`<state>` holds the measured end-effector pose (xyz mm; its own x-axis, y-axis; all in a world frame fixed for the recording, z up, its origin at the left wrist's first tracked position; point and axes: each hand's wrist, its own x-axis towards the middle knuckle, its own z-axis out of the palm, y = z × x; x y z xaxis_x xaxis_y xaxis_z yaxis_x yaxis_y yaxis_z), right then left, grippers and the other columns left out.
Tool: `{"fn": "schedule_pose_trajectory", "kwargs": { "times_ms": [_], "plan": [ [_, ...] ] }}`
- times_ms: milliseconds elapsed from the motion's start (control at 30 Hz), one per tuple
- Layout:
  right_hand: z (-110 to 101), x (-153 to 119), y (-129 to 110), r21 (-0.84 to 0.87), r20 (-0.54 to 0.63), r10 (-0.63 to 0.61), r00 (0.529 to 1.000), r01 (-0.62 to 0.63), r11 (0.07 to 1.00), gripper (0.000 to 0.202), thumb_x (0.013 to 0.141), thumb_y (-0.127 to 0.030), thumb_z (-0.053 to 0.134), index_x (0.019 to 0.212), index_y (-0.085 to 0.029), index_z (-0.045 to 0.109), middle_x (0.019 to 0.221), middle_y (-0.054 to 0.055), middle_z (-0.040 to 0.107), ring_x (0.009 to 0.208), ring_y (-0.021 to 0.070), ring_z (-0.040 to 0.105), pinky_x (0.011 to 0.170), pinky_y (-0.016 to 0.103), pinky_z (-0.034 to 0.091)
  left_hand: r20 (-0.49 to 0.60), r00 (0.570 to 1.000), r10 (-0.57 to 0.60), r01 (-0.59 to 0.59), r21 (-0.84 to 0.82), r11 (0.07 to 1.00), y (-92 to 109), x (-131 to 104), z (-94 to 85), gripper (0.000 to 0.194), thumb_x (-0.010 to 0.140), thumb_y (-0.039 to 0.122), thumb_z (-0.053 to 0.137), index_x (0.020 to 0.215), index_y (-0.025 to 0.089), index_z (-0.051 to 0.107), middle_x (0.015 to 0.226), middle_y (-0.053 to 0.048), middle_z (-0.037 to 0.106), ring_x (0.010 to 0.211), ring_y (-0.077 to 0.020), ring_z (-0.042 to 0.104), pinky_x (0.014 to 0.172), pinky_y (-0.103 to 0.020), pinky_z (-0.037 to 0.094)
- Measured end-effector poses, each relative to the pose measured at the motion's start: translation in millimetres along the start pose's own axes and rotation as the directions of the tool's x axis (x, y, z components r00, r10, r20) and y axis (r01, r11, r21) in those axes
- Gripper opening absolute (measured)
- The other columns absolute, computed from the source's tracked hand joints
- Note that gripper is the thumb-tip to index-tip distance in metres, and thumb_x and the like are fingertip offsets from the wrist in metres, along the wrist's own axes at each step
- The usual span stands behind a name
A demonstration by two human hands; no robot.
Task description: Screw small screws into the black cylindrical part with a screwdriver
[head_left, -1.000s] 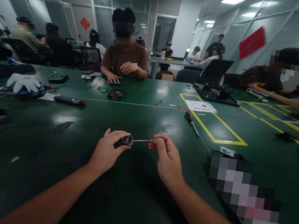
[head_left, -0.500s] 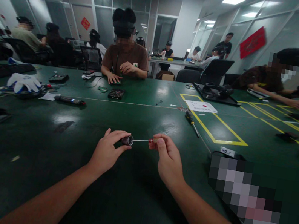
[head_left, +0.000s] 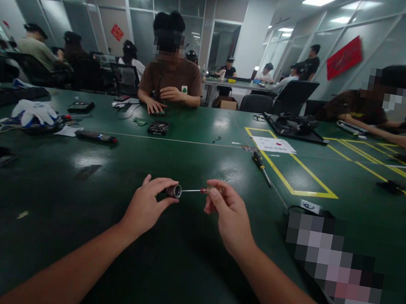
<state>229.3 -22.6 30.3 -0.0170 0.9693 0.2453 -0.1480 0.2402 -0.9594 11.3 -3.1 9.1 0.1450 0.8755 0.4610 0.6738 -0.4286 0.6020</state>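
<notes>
Between the thumb and fingers of my left hand [head_left: 148,204] is a short dark cylinder [head_left: 173,191] with a pale rim, its open end turned to the right. My right hand [head_left: 230,213] grips a small screwdriver [head_left: 206,191] by its reddish, partly see-through handle. The thin metal shaft points left and its tip lies at the mouth of the cylinder; how far it reaches inside I cannot tell. Both hands are above the dark green table [head_left: 167,270].
A larger yellow-and-black screwdriver [head_left: 261,168] lies beyond my right hand, by a yellow tape outline. White gloves [head_left: 34,114] and a dark pen-shaped tool [head_left: 96,137] lie at left. A blurred-out item [head_left: 338,273] is at right. Across the table sits a co-worker [head_left: 171,82].
My right hand has shifted slightly right, and its fingers have moved around the screwdriver handle, showing more red. My left hand and the cylinder have stayed nearly still.
</notes>
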Motion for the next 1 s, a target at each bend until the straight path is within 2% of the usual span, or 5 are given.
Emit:
{"fn": "schedule_pose_trajectory", "kwargs": {
  "times_ms": [200, 333, 567, 733, 1000],
  "plan": [
    [-0.2, 3.1, 5.0, 0.032, -0.125, 0.108, 0.986, -0.104, 0.994, 0.032, 0.092, -0.052, 0.066, 0.091, -0.022, 0.076, 0.063, -0.003, 0.058, 0.059, 0.0149, 0.053, 0.059, 0.03, 0.044, 0.036, 0.999, 0.019, -0.02, 0.008, 1.0, -0.2, -0.8, 0.9, 0.031, 0.086, 0.021, 0.075, 0.115, 0.03, 0.073, 0.124, -0.003, 0.075, 0.118, -0.0259, 0.069, 0.124, -0.067, 0.02],
    [-1.3, 5.4, 11.1, 0.166, -0.199, 0.172, 0.965, -0.14, 0.976, 0.023, 0.083, -0.043, 0.078, 0.091, -0.021, 0.074, 0.075, 0.0, 0.067, 0.07, 0.0168, 0.062, 0.069, 0.033, 0.052, 0.034, 0.999, 0.016, -0.016, 0.001, 1.0, 2.9, -0.5, -0.5, 0.03, 0.085, 0.021, 0.076, 0.113, 0.029, 0.073, 0.123, -0.004, 0.076, 0.118, -0.026, 0.069, 0.124, -0.067, 0.019],
    [-1.1, 5.9, 18.1, 0.276, -0.131, 0.202, 0.971, -0.16, 0.948, 0.026, 0.086, -0.045, 0.076, 0.094, -0.02, 0.074, 0.086, 0.004, 0.071, 0.078, 0.0181, 0.066, 0.079, 0.035, 0.055, 0.034, 0.999, 0.01, -0.01, -0.004, 1.0, 1.0, -0.8, 1.8, 0.029, 0.085, 0.021, 0.076, 0.113, 0.029, 0.074, 0.123, -0.004, 0.076, 0.118, -0.0268, 0.069, 0.123, -0.068, 0.02],
    [-11.9, 17.0, 22.3, 0.4, 0.025, 0.469, 0.883, -0.438, 0.805, 0.024, 0.092, -0.039, 0.066, 0.079, -0.019, 0.068, 0.067, 0.002, 0.062, 0.059, 0.017, 0.06, 0.073, 0.04, 0.058, 0.009, 0.999, 0.036, -0.036, -0.002, 0.999, -2.5, 2.1, -0.2, 0.027, 0.087, 0.024, 0.074, 0.114, 0.029, 0.073, 0.124, -0.005, 0.075, 0.117, -0.0261, 0.069, 0.124, -0.066, 0.019],
    [-10.7, 15.4, 20.3, 0.364, -0.118, 0.245, 0.962, -0.188, 0.912, 0.024, 0.086, -0.043, 0.074, 0.09, -0.02, 0.07, 0.078, 0.002, 0.067, 0.072, 0.0182, 0.063, 0.076, 0.037, 0.055, -0.01, 1.0, 0.029, -0.029, 0.014, 0.999, 0.1, 1.4, -2.1, 0.028, 0.086, 0.023, 0.075, 0.114, 0.028, 0.072, 0.123, -0.005, 0.076, 0.117, -0.0269, 0.069, 0.123, -0.067, 0.021]
  ]
}}
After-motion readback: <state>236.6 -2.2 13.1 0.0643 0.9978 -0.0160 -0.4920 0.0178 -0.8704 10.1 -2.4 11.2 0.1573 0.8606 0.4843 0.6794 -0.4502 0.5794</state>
